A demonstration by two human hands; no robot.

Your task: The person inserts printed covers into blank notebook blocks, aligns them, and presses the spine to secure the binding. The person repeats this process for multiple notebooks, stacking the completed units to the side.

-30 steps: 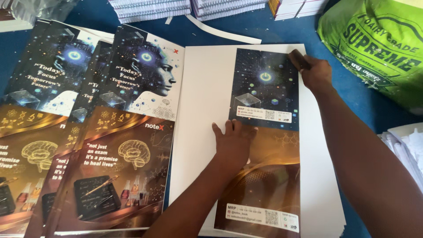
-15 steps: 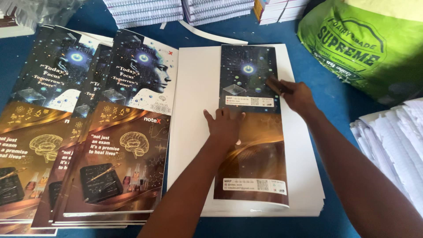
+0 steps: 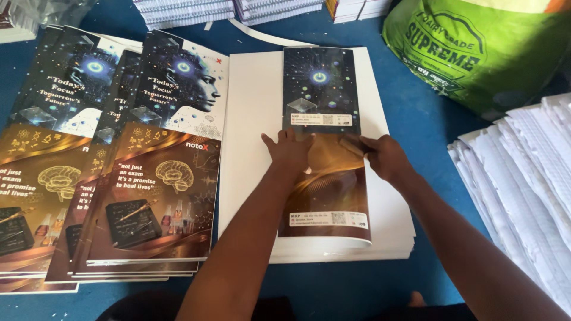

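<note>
Pressing down flat with the left hand (image 3: 289, 150), fingers spread and open, on the middle of a folded printed cover (image 3: 324, 148) lying on top of a stack of white sheets (image 3: 253, 119). Pinching a small brownish tool (image 3: 351, 145) in the right hand (image 3: 383, 156), fingers closed around it, edge laid on the cover just beside the left fingertips; exactly what the tool is, hard to tell. Sitting near the centre of a blue bench (image 3: 416, 119), that cover: glossy, thin, dark and starry above, golden-brown below, lower edge curling up slightly. Likely handling light and springy, slick under the palm, prone to creasing, so best held flat near the fold and lifted by a long edge. Fanning out to the left, more printed covers (image 3: 160, 178), same shiny stock, overlapping loosely. Resting at upper right, a green woven sack (image 3: 482, 53), crinkly and soft. Leaning at far right, a pile of ruled paper (image 3: 523, 172), matte and floppy.
</note>
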